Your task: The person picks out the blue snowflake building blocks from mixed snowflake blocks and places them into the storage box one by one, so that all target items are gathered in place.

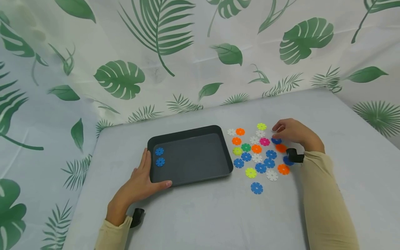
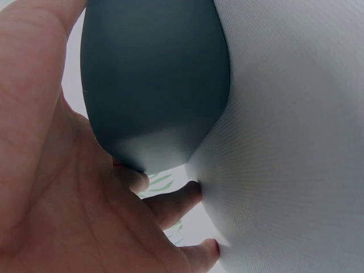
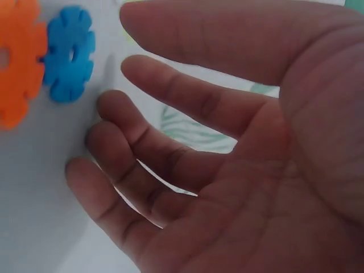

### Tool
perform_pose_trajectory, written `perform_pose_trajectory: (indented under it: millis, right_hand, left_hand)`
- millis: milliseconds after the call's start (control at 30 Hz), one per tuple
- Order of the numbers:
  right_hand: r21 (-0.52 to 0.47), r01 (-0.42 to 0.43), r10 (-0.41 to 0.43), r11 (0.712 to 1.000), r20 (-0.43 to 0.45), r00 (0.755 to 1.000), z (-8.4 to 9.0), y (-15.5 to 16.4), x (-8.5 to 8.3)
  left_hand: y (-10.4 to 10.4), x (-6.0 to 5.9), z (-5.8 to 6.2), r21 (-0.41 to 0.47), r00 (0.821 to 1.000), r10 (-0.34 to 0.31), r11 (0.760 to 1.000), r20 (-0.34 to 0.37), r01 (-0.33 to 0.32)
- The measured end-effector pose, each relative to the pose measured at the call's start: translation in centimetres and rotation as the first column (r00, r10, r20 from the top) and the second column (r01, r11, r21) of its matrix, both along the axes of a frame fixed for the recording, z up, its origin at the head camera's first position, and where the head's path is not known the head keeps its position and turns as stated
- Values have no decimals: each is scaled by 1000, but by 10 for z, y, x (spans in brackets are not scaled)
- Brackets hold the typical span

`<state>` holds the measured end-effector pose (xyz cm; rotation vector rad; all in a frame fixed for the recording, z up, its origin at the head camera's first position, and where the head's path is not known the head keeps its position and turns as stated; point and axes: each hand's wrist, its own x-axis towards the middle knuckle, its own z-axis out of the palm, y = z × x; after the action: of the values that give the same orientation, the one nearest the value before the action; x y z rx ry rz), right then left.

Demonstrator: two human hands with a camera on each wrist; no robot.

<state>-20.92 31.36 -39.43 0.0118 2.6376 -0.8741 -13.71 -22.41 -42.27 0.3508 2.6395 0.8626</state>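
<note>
Our right hand (image 1: 292,133) hovers with relaxed, empty fingers over a blue disc (image 1: 276,140) at the far right of the scatter, the tray (image 1: 190,158) lying leftward, steadied at its near-left corner by our flat left hand (image 1: 140,184).

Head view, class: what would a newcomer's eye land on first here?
First, the bright plastic discs scattered on the white table, right of a dark tray. The right hand hovers over their far edge. Two blue discs lie inside the tray, whose near left corner the left hand touches.
</note>
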Motion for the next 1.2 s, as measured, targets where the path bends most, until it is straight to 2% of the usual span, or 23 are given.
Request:
perform_pose_trajectory:
  millis: [233,567,833,1067,1200]
  right_hand:
    - [-24,-21,22,1000,42,999,-5,12,2]
    - [16,-5,5,1000,-2,1000,-10,7,-3]
    - [7,-36,36,999,36,999,-9,10,-1]
    - [19,-24,24,1000,3,1000,-11,9,-3]
    - [17,-2,2,1000,-49,999,-13,9,-3]
  left_hand:
    - [0,-1,0,-3,1000,1,1000,0,-1]
    - [-1,-1,0,4,1000,-2,1000,-11,2]
    - [-2,-1,-1,2,1000,-3,1000,-13,3]
    - [-1,-1,-1,2,1000,-1,1000,-13,1]
    - [-1,-1,0,2,1000,-2,1000,-14,3]
